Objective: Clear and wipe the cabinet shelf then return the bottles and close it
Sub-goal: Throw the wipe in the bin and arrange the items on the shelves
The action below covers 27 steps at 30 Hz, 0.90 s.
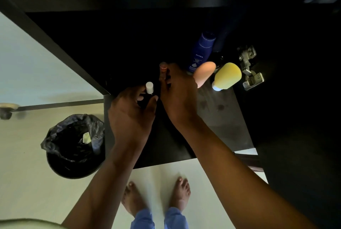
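Head view: left hand (132, 112) grips a white-capped bottle (149, 87), right hand (177, 96) pinches a small dark one (163, 68) (barely visible), so an elbow could topple the blue bottle (200, 53) nearby.

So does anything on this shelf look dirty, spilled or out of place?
Yes. The shelf shows dark round marks on its bare part, below the yellow bottle, like dried drips. The bottles look tilted, though the wide lens may cause that.

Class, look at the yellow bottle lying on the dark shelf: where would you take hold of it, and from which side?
Grip the yellow bottle around its wide rounded body, coming from the open front of the shelf. It lies tilted with its small white cap forward, too narrow for a sure hold, and the hinge crowds its right.
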Available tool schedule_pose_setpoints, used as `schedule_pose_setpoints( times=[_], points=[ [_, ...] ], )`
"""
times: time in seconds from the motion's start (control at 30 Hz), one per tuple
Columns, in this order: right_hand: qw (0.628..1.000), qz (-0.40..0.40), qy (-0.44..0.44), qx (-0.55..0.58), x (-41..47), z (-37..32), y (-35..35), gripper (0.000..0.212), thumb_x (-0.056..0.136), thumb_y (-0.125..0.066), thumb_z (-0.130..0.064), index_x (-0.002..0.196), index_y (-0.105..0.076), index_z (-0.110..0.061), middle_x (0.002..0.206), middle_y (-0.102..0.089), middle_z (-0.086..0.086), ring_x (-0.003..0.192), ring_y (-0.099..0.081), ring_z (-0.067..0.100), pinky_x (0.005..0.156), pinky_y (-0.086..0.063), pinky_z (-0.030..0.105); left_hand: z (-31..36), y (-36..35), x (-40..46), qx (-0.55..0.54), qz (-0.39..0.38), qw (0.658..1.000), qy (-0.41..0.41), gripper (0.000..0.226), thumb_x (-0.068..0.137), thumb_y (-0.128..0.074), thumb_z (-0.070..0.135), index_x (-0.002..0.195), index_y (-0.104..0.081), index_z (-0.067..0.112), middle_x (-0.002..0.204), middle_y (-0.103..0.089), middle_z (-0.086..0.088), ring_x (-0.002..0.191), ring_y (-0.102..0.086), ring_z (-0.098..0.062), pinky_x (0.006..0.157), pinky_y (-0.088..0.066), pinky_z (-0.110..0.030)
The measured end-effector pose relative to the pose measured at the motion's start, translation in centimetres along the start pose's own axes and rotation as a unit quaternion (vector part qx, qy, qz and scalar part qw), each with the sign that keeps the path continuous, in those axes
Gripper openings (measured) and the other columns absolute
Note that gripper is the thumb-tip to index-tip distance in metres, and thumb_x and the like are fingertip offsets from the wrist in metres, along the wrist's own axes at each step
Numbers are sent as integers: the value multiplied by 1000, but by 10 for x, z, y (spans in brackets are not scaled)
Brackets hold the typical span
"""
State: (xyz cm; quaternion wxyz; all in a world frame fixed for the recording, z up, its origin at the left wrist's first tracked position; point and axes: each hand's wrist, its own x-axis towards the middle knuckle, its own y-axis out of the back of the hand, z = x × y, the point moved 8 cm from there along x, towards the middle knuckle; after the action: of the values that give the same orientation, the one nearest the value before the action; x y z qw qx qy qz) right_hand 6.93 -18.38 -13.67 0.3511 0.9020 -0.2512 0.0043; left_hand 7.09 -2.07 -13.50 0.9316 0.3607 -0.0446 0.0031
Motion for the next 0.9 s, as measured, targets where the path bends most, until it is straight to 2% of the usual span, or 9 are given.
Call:
schedule_pose_setpoints(
  times=[0.2, 0.27, 0.33, 0.4, 0.5, 0.63, 0.77, 0.83, 0.9],
  points=[
    [1000, 15, 0, -25, 17, -5, -8, 13, 93, -65, -3, 104, -71, -9, 89, -73, 5, 81, -69, 19, 59, -36, 16, 1, -1, 5, 16, -8, 1000, -8, 14, 87, -83, 31, 99, -77, 25, 97, -79, 7, 86, -74, -9, 71, -49, -21],
    [1000, 5, -7, -29, 18, -3, -10, 12, 94, -65, -5, 104, -70, -8, 90, -73, 6, 82, -70, 20, 59, -39, 16, 1, 0, 6, 21, -10, 1000, -1, 13, 86, -84, 30, 97, -77, 26, 95, -79, 8, 85, -74, -8, 68, -41, -11],
    [999, -4, -16, -39, 17, 1, -12, 9, 96, -64, -9, 104, -67, -7, 91, -73, 8, 83, -71, 25, 63, -54, 33, 1, 1, 7, 15, -13, 1000, 7, 14, 86, -84, 29, 98, -78, 27, 95, -79, 10, 86, -73, -5, 69, -37, -6],
    [999, -5, -18, -38, 8, 0, -6, 14, 95, -60, -9, 109, -64, -8, 96, -73, 8, 85, -71, 26, 68, -59, 43, -1, 1, 8, -13, -24, 999, 21, 16, 87, -83, 28, 103, -79, 28, 96, -79, 13, 86, -71, 0, 73, -43, -6],
    [1000, -13, -12, -17, -23, -7, 12, 33, 93, -59, -4, 125, -62, -12, 110, -72, 7, 99, -71, 24, 82, -61, 43, -1, 2, 8, -72, -53, 995, 31, 17, 90, -81, 25, 107, -79, 26, 94, -77, 15, 85, -71, 6, 77, -54, -10],
    [997, -79, -14, 10, -62, -27, 28, 46, 98, -69, -13, 141, -59, -23, 129, -70, -4, 116, -69, 13, 100, -58, 34, 19, 15, 3, -140, -103, 984, 44, 17, 91, -80, 16, 100, -76, 30, 83, -71, 26, 80, -68, 18, 73, -48, 0],
    [999, -31, 18, 28, -68, -66, 69, 55, 93, -72, -8, 139, -57, -33, 123, -71, -8, 103, -70, 7, 93, -54, 17, 57, 38, -6, -195, -147, 967, 73, 16, 88, -80, 5, 89, -80, 20, 80, -79, 19, 74, -74, 7, 68, -56, -12],
    [999, -24, 26, 21, -64, -88, 94, 57, 91, -72, -7, 136, -54, -37, 115, -71, -11, 96, -70, 5, 87, -54, 15, 80, 55, -11, -208, -167, 960, 81, 14, 87, -81, 6, 89, -81, 20, 81, -81, 13, 77, -77, -1, 79, -64, -30],
    [999, -17, 35, 7, -57, -111, 123, 55, 91, -72, -11, 133, -53, -41, 111, -69, -16, 93, -68, 0, 84, -50, 8, 113, 80, -12, -211, -165, 961, 71, 12, 84, -86, 21, 93, -81, 26, 84, -81, 12, 82, -78, -5, 86, -64, -41]
  ],
)
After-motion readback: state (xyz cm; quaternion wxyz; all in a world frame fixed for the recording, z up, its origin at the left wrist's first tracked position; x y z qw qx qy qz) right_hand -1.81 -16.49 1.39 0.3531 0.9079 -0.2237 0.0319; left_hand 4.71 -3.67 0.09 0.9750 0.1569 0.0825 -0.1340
